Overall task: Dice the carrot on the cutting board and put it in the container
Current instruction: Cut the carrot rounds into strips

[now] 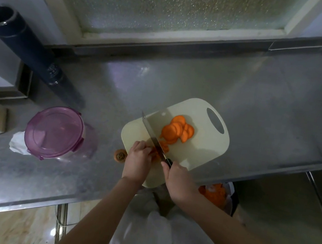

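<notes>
While I watch the feed, the carrot [155, 152] sits at the lower left end of the board [200, 149], centre of frame. Only a short orange piece shows, so I can't call its long axis for sure; it looks to run left-right, crossing the blade. Left hand [138, 160] has fingers curled down on the carrot, holding it from the left, fingertips just beside the blade. Carrot lies between those fingertips and the knife [150, 132].

Right hand [178, 179] wraps tight round the dark knife handle. Blade long axis goes lower right to upper left, tip pointing upper left, past the board edge. Edge is down on the carrot.

Slices [177, 132] lie in a loose overlapping pile right of the blade, mid-board, toward the handle hole at the upper right; a few more lie touching the blade, near the fingers.

Container [55, 130], purple lid on, stands left of the board, well apart from it, on the steel counter [243, 105]. Carrot stub [120, 155] lies on the counter just left of the left hand. Dark tube [26, 45] stands upper left. Bin [215, 193] with orange peelings shows below the counter edge, lower right.
</notes>
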Demonstrator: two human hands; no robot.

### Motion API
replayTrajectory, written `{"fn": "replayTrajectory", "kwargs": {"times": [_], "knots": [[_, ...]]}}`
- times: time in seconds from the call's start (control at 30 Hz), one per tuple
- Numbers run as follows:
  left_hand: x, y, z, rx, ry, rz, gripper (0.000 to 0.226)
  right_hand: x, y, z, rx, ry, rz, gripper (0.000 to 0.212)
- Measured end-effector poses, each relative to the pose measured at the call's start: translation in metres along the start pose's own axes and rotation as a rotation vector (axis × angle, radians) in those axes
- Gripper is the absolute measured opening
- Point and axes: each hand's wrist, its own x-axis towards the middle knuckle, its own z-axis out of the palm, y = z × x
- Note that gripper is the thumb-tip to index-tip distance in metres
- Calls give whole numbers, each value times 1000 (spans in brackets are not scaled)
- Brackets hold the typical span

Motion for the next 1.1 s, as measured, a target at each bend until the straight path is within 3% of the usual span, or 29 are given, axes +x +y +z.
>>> {"fn": "replayTrajectory", "kwargs": {"times": [0.1,0.17,0.23,0.3,0.73,0.9,1.1], "knots": [[1,-4,3,-7,-13,14,16,-2,-6,5,-104,86,3,36],[1,-6,4,-18,-19,11,15,-1,-8,6,-148,192,5,38],[1,-6,4,-19,-23,19,13,4,-8,6,-69,114,-11,36],[0,-6,2,-25,-28,37,13,12,-5,12,18,11,-6,47],[5,-2,-9,7,-66,42,24,20,11,-16,338,-31,-26,41],[-6,-6,-12,121,-119,40,52,10,16,-22,344,-35,-50,37],[-13,-17,-2,118,-122,60,46,-2,17,-16,273,-37,-54,40]]}}
